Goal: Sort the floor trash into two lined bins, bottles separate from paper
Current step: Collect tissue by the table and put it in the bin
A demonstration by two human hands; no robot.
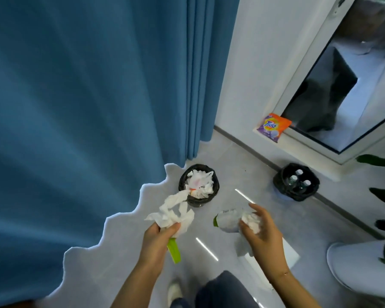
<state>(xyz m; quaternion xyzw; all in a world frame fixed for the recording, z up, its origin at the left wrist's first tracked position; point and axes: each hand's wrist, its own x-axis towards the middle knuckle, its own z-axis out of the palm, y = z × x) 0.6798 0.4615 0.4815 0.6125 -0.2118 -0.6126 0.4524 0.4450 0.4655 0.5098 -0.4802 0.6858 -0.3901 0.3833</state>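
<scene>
The left hand closes its fingers around a bunch of crumpled white tissue, and a green strip comes out from under the same fist; I cannot tell what this strip is. The tissue is long: it stretches up and away from the hand, and its far end lies over or just before the near rim of the paper bin. I cannot tell whether it touches the rim. The right hand is half curled around a small white paper ball. Just beside this ball, on the side of the paper bin, there is a pale wrapper with a green edge; whether the hand holds it or it lies on the floor is not clear. Another piece of white paper hangs below the right hand. The paper bin has a black liner and is already full of white tissue. It stands straight ahead of the left hand, so this hand is clearly the nearer one, and the long axis of the tissue already points to the bin. I judge that the coming move is a short reach forward to drop the tissue in. The right hand must cross toward the paper bin for its paper. The bottle bin, also lined in black and holding capped bottles, stands well to the right of the paper bin, near the wall.
</scene>
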